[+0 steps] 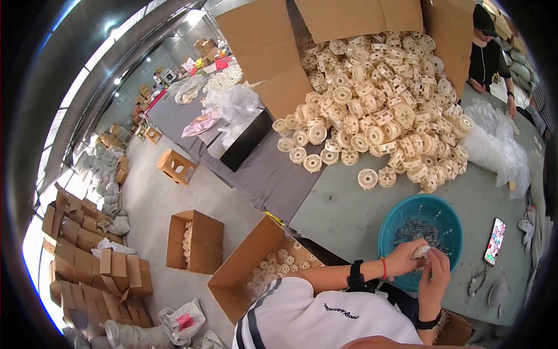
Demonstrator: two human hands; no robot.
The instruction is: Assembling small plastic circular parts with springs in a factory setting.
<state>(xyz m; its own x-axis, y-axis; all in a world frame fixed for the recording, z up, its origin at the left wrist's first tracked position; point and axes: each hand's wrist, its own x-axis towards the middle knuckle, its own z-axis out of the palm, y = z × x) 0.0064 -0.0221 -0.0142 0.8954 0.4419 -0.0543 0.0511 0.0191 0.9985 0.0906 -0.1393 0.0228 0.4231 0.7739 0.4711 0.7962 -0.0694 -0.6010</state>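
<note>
Over the near rim of a teal plastic bowl, my left hand grips a small cream plastic wheel-like part. My right hand comes up beside it, thumb and fingers pinched together at the part's edge. Whatever sits between those right fingertips is too small to make out. Inside the bowl lie many small dark metal springs, partly covered by my left hand. Beyond the bowl a big heap of similar cream plastic wheels spills from a tipped cardboard box onto the grey-green table.
An open carton holding more wheels stands left of me, with another carton beyond. Right of the bowl lie a lit phone and a beaded strap. Clear plastic bags lie near a person across the table.
</note>
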